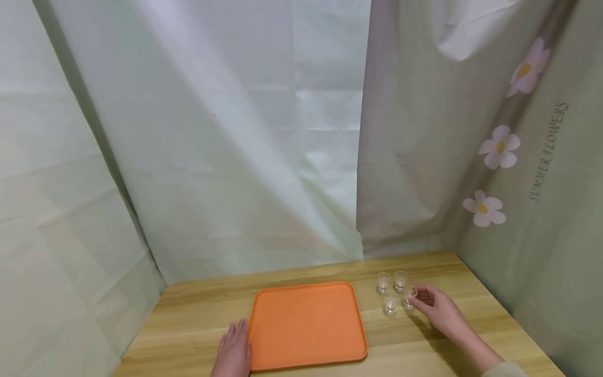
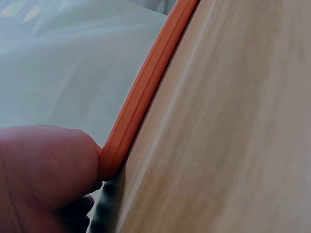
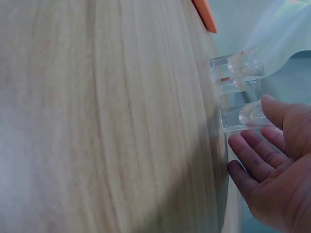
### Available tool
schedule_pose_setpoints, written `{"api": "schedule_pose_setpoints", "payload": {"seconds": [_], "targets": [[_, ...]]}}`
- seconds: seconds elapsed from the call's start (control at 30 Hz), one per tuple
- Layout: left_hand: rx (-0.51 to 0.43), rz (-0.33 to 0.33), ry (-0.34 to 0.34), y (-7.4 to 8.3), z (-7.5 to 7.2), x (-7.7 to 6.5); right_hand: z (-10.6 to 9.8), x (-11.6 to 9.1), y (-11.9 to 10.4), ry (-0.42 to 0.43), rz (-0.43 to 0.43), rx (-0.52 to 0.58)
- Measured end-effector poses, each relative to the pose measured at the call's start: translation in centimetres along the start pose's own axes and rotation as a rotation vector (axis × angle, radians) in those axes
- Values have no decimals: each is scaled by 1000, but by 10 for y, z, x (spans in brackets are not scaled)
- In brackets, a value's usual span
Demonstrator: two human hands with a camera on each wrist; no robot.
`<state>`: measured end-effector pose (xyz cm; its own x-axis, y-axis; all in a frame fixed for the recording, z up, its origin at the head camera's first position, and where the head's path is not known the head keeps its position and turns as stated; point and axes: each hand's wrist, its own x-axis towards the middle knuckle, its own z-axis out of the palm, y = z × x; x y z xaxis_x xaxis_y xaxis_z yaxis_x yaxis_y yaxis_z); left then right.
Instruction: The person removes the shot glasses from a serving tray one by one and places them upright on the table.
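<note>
An orange tray (image 1: 308, 324) lies flat on the table. My left hand (image 1: 234, 350) rests at its left edge in the head view, fingers extended along the tabletop. In the left wrist view the left thumb (image 2: 58, 165) touches the tray's rim (image 2: 141, 97) near a corner. Several clear shot glasses stand upright right of the tray, among them a front-left one (image 1: 390, 302). My right hand (image 1: 440, 311) pinches the front-right shot glass (image 1: 408, 298) near its rim between thumb and index finger. The other right fingers (image 3: 252, 155) are loosely bent beside it.
Two more shot glasses, one left (image 1: 383, 282) and one right (image 1: 401, 280), stand just behind. The wood-grain table (image 1: 198, 314) meets pale hanging cloth (image 1: 212, 157) at the back and sides. Printed flowers (image 1: 500, 147) decorate the right-hand cloth.
</note>
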<state>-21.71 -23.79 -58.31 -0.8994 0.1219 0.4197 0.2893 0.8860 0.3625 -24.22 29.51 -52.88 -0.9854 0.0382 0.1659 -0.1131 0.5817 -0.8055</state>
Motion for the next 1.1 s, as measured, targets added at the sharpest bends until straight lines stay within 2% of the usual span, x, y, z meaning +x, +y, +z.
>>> {"api": "schedule_pose_setpoints", "payload": {"seconds": [0.13, 0.27, 0.37, 0.47, 0.57, 0.67, 0.83, 0.93, 1.1], "targets": [[-4, -9, -12, 0, 0, 0, -4, -4, -2, -1, -6, -26], [14, -1, 1, 0, 1, 1, -8, -7, -9, 34, -53, -95], [22, -19, -23, 1, -1, 2, -8, -7, -16, 63, -113, -141], [25, -44, -70, 1, -4, 2, -6, -10, -25, 74, -141, -179], [21, -53, -83, -2, -2, 2, -3, -12, -34, 72, -156, -212], [26, -39, -75, -5, 1, 3, 2, -14, -42, 84, -198, -254], [45, -1, -82, -7, 0, 5, 12, -18, -55, 112, -321, -296], [54, 6, -79, -3, -5, 7, 18, -20, -63, 87, -374, -298], [93, -20, -120, 18, -29, 16, 33, -22, -75, 49, -453, -328]]}}
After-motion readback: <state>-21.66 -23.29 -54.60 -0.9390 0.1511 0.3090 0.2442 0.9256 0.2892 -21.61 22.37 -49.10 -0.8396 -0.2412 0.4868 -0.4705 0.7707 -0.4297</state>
